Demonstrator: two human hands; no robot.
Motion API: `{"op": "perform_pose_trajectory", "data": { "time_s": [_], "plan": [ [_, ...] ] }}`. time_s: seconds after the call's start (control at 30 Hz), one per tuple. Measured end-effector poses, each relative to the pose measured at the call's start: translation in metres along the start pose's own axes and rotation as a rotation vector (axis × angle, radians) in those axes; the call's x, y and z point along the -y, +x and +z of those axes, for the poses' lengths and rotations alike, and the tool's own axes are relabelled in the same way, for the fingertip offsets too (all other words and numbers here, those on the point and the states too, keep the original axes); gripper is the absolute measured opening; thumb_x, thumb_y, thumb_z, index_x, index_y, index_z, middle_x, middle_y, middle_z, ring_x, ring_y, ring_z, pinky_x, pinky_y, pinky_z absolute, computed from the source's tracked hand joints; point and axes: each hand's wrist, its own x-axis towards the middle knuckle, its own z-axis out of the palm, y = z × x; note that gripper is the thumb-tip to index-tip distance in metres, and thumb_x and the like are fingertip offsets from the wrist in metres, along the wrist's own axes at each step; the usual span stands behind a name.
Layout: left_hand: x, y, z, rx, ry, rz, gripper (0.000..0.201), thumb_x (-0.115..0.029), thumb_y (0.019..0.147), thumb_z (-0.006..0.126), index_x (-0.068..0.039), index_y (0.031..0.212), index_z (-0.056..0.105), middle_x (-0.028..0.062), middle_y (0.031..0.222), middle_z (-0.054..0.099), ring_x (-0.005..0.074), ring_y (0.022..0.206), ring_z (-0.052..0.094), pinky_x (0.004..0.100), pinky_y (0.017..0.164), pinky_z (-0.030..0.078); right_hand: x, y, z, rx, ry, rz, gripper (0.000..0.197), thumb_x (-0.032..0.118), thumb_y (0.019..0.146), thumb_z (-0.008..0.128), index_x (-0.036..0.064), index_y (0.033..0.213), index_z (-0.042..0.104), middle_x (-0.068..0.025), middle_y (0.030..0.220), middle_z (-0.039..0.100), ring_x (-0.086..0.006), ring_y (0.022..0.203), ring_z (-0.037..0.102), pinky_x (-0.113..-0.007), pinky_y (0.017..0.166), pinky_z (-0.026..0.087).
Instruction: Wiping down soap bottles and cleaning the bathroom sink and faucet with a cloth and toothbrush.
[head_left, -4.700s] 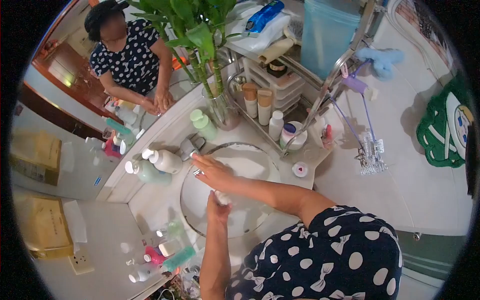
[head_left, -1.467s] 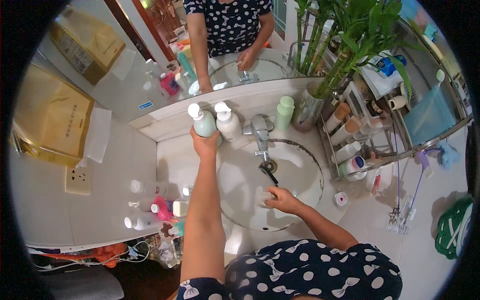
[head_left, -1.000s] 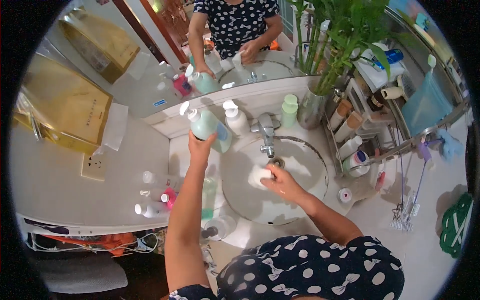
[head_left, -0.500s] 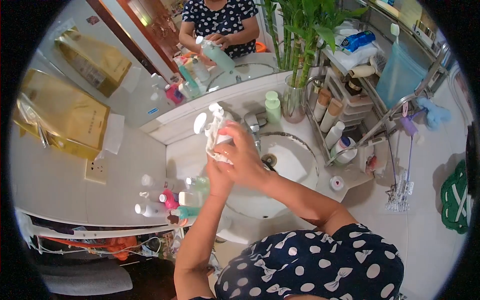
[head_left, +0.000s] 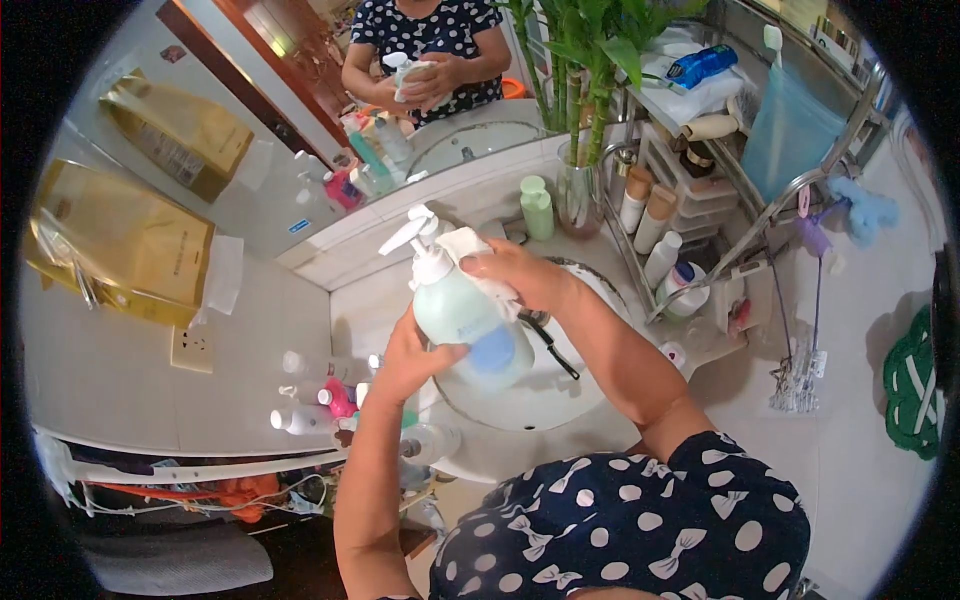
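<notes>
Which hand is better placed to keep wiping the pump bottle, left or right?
Right, probably. The right hand already presses the white cloth against the pale green pump bottle near its neck. The left hand grips the bottle's body from below over the sink, steadying it.

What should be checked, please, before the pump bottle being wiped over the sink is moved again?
1. Left hand grips the pump bottle from below: ok.
2. Right hand presses the white cloth against the bottle: ok.
3. Bottle is over the sink, tilted: ok.
4. Pump head is locked: cannot tell.
5. Bottle surface is dry: cannot tell.
</notes>
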Motion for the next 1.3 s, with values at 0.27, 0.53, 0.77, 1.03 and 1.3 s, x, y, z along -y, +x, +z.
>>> {"op": "perform_pose_trajectory", "data": {
  "time_s": [0.27, 0.53, 0.77, 1.03, 1.3],
  "plan": [
    [0.016, -0.002, -0.005, 0.21, -0.322, -0.098, 0.096, -0.032, 0.058, 0.081, 0.001, 0.138, 0.04, 0.0108, 0.128, 0.055, 0.0229, 0.118, 0.053, 0.0363, 0.102, 0.04, 0.023, 0.009, 0.019, 0.27, 0.039, -0.131, 0.046, 0.025, 0.084, 0.069, 0.0031, 0.122, 0.057, -0.0106, 0.107, 0.065, -0.0183, 0.101, 0.062, -0.034, 0.089, 0.049],
    [0.015, 0.005, 0.003, 0.087, -0.506, -0.072, 0.098, -0.038, 0.066, 0.077, -0.004, 0.146, 0.031, 0.0117, 0.138, 0.046, 0.024, 0.127, 0.045, 0.0385, 0.109, 0.033, 0.027, 0.004, 0.034, 0.046, -0.084, -0.171, 0.044, 0.018, 0.081, 0.07, 0.0019, 0.12, 0.056, -0.0084, 0.104, 0.064, -0.0157, 0.097, 0.061, -0.031, 0.086, 0.049],
    [0.006, 0.0, 0.023, -0.185, 0.225, 0.261, 0.121, -0.034, 0.063, 0.083, -0.006, 0.153, 0.006, 0.0192, 0.144, 0.039, 0.0305, 0.136, 0.036, 0.0418, 0.111, 0.031, 0.034, 0.01, 0.043, -0.191, -0.232, -0.271, 0.037, 0.012, 0.085, 0.069, 0.0035, 0.119, 0.057, -0.0025, 0.104, 0.062, -0.0095, 0.095, 0.059, -0.027, 0.081, 0.049],
    [0.0, 0.003, 0.023, -0.226, 0.003, 0.126, 0.102, -0.035, 0.066, 0.082, -0.002, 0.145, 0.027, 0.0139, 0.131, 0.05, 0.0243, 0.119, 0.052, 0.0377, 0.099, 0.044, 0.027, 0.014, 0.064, -0.21, -0.396, -0.337, 0.04, 0.02, 0.088, 0.07, 0.0045, 0.122, 0.055, 0.0001, 0.103, 0.06, -0.0068, 0.094, 0.053, -0.025, 0.082, 0.046],
    [0.01, 0.016, 0.005, -0.374, -0.4, 0.227, 0.088, -0.054, 0.075, 0.074, 0.002, 0.135, 0.039, 0.0133, 0.122, 0.055, 0.0235, 0.11, 0.056, 0.0362, 0.094, 0.045, -0.03, -0.003, 0.052, -0.331, -0.8, -0.521, 0.059, 0.034, 0.093, 0.056, -0.0053, 0.134, 0.042, -0.025, 0.136, 0.043, -0.0391, 0.125, 0.044, -0.043, 0.106, 0.033]
  ]
}}
